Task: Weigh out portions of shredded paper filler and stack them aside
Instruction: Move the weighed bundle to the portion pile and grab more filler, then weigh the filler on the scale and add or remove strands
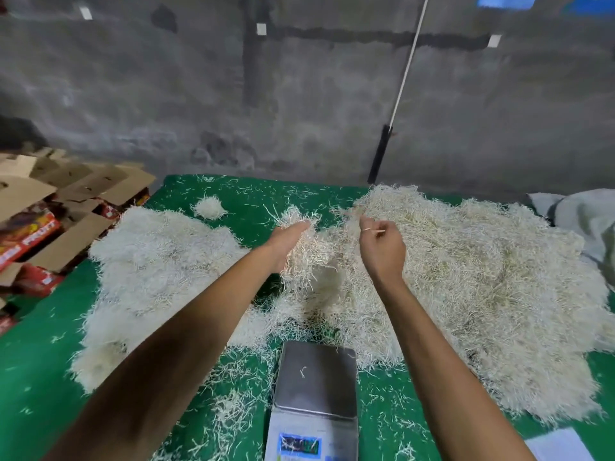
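Shredded paper clump (304, 251) gripped in left hand (288, 242) above scale (317, 377); right hand (382, 247) fingers curled, pinching few strands.

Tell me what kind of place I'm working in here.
Probably an informal packing workroom: a digital scale sits on a green mat heaped with shredded paper, flat printed cartons are piled to the left, and the wall behind is bare concrete.

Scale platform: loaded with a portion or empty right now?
Practically empty: the scale platform shows bare metal with one stray strand. The clump of shredded paper hangs from the left hand.
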Demonstrator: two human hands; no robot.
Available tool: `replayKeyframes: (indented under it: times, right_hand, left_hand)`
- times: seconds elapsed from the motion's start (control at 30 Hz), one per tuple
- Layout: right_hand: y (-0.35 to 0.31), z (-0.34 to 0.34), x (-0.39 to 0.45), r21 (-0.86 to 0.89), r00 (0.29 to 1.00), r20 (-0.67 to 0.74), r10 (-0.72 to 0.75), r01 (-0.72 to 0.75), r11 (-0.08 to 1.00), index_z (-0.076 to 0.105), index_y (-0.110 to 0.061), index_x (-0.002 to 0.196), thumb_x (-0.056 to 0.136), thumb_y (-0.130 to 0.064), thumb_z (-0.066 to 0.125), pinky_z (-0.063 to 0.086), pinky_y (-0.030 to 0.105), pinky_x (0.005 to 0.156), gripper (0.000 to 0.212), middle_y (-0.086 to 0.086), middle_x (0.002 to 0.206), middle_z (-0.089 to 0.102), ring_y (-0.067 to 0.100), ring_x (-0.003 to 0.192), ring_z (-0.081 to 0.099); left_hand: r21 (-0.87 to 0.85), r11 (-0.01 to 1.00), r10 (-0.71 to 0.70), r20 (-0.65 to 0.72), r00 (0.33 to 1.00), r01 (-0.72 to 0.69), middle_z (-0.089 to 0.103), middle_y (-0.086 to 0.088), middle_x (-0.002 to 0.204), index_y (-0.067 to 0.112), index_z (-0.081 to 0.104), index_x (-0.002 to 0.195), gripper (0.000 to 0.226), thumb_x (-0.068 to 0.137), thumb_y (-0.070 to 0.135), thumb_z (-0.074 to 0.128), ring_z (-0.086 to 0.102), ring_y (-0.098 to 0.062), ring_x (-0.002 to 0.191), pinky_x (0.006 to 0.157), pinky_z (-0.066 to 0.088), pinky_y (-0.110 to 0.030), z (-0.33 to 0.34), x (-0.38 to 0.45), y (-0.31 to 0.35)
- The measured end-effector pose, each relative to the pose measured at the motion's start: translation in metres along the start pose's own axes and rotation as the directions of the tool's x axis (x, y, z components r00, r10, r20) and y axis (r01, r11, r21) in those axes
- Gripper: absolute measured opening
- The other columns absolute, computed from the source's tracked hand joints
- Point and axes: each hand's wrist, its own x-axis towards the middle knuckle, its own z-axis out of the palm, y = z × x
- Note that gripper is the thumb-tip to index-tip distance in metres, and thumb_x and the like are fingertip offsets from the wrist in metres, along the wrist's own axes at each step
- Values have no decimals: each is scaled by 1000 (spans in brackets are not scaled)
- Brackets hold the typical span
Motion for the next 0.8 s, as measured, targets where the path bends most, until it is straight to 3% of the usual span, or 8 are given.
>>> replayKeyframes:
  times: [0.1, 0.17, 0.27, 0.43, 0.53, 0.63, 0.7, 0.8]
  right_hand:
    - [18, -5, 1, 146, 958, 73, 276, -284, 948, 63, -1, 103, 107, -36, 53, 47, 28, 47, 36, 1, 85, 64, 15, 56, 54]
    - [25, -9, -4, 370, 940, 126, 316, -340, 865, 55, -3, 125, 106, -25, 58, 59, 33, 62, 29, 12, 105, 70, 19, 70, 67]
    - [32, 0, -26, 240, 944, 324, 65, -149, 959, 41, -25, 147, 95, -44, 73, 61, 45, 90, 64, 11, 138, 57, 23, 109, 69]
    - [54, 31, -81, -110, 668, 742, -55, 201, 973, 8, -35, 161, 68, -76, 80, 22, 35, 117, 124, -2, 170, 15, 7, 144, 20]
    - [74, 33, -95, -258, 707, 706, -35, 304, 917, 29, -17, 158, 73, -72, 74, 37, 41, 118, 112, 7, 161, 39, 13, 140, 42]
    - [86, 30, -101, -186, 886, 448, 124, -43, 982, 60, -19, 112, 69, -78, 68, 56, 28, 86, 74, 4, 111, 71, 14, 88, 68]
    - [92, 32, -106, -98, 872, 395, 288, -272, 957, 61, -17, 117, 83, -75, 62, 58, 40, 91, 68, 11, 96, 66, 23, 81, 64]
    - [104, 35, -122, -335, 754, 605, 255, -49, 941, 59, -8, 132, 101, -58, 51, 59, 39, 94, 59, 19, 123, 68, 27, 100, 72]
  left_hand:
    - [-22, 1000, -13, -39, 999, 12, 12, -8, 167, 26, 4, 161, 104, 87, 61, 68, 21, -34, 151, 119, 23, -55, -12, -2, -16]
    - [-20, 999, -30, -42, 999, 30, 13, -9, 167, 26, 4, 161, 108, 84, 60, 71, 21, -36, 151, 118, 24, -56, -16, -4, -25]
    - [17, 999, -41, 24, 999, 40, 13, -7, 167, 26, 12, 161, 118, 72, 63, 81, 20, -35, 151, 117, 24, -59, -11, -12, -35]
    - [140, 989, -90, 396, 914, 37, 1, 3, 169, 43, 23, 157, 126, 52, 85, 78, 1, -30, 155, 120, 10, -63, -3, -30, -57]
    - [75, 994, -107, 477, 872, 81, 4, 6, 168, 44, 27, 155, 113, 60, 83, 76, 2, -30, 155, 118, 10, -64, -4, -33, -83]
    - [-174, 978, -26, 463, 886, 119, 40, 2, 152, 45, 52, 132, 68, 75, 75, 72, 56, -14, 125, 103, 49, -51, -5, -39, -111]
    - [-247, 955, -42, 438, 898, 165, 46, 9, 144, 54, 57, 122, 53, 76, 74, 72, 60, -17, 116, 92, 55, -55, 0, -50, -129]
    - [-113, 964, -161, 468, 869, 239, 26, 15, 157, 67, 48, 126, 66, 67, 77, 77, 41, -16, 142, 111, 37, -53, 20, -63, -151]
